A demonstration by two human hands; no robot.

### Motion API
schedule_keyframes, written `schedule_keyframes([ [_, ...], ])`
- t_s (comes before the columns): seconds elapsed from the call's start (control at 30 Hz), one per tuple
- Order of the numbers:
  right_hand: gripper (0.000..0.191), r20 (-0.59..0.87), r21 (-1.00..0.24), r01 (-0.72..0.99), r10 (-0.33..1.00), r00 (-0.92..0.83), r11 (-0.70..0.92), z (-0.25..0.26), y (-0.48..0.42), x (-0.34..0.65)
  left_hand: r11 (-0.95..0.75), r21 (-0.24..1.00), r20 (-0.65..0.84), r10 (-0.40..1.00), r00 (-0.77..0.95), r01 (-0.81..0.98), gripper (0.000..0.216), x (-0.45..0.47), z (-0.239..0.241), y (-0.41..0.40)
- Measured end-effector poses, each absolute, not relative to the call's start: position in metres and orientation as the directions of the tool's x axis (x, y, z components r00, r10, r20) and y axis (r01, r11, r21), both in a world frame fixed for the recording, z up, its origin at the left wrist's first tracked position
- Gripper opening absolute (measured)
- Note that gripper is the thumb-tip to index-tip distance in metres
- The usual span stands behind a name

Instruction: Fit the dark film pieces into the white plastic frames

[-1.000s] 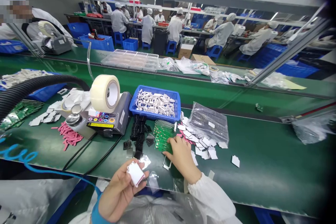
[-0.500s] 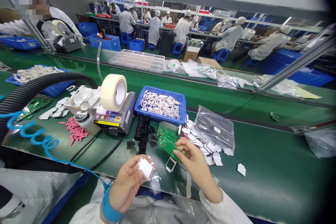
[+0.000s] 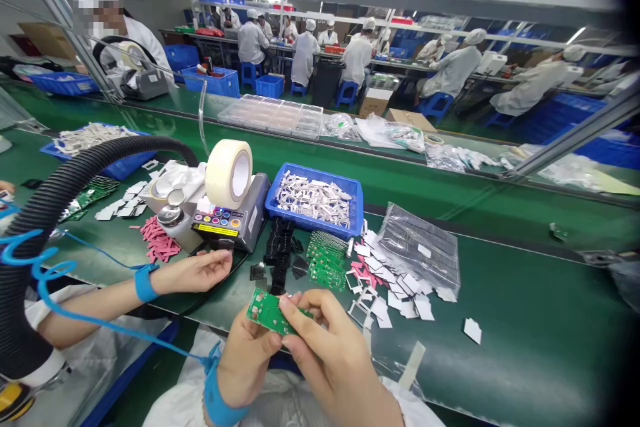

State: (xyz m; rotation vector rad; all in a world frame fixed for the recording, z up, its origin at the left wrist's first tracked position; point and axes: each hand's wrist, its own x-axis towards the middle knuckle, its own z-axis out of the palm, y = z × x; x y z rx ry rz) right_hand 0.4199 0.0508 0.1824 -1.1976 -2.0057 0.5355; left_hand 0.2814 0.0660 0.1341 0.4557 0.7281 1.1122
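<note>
My left hand (image 3: 245,357) and my right hand (image 3: 330,353) meet near the table's front edge, both closed on one green circuit board (image 3: 270,312). The left thumb and fingers grip the board from below and its side. My right fingers pinch its right end and cover part of it. Whether the white piece is still in my left hand, under the board, I cannot see. Beyond my hands lie a fanned stack of green circuit boards (image 3: 327,260), black parts (image 3: 279,247) and several white frames (image 3: 361,307). A blue strap (image 3: 220,387) circles my left wrist.
A co-worker's hand (image 3: 207,270) is at the tape dispenser (image 3: 230,220), left of my hands. Behind stands a blue tray (image 3: 359,213) of white frames. White cards (image 3: 395,280) and a bagged stack of trays (image 3: 425,240) lie right. A black hose (image 3: 100,153) arches at left.
My right hand has brought a circuit board from the stack to my left hand. The white piece has gone out of sight. A co-worker's arm has come in from the left.
</note>
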Motion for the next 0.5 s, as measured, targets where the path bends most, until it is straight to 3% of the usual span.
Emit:
schedule_keyframes([
  [0.23, 0.027, 0.509, -0.675, 0.513, 0.838, -0.198, 0.531, 0.180, 0.054, 0.416, 0.375, 0.708, -0.256, 0.926, 0.277, -0.598, 0.041, 0.283, 0.135, 0.067],
  [0.4, 0.030, 0.525, -0.654, 0.516, 0.823, -0.217, 0.554, 0.178, 0.057, 0.418, 0.407, 0.707, -0.286, 0.912, 0.293, -0.578, 0.050, 0.279, 0.142, 0.066],
  [0.5, 0.033, 0.473, -0.704, 0.454, 0.837, -0.274, 0.546, 0.176, 0.060, 0.419, 0.441, 0.701, -0.322, 0.897, 0.304, -0.560, 0.055, 0.279, 0.142, 0.067],
])
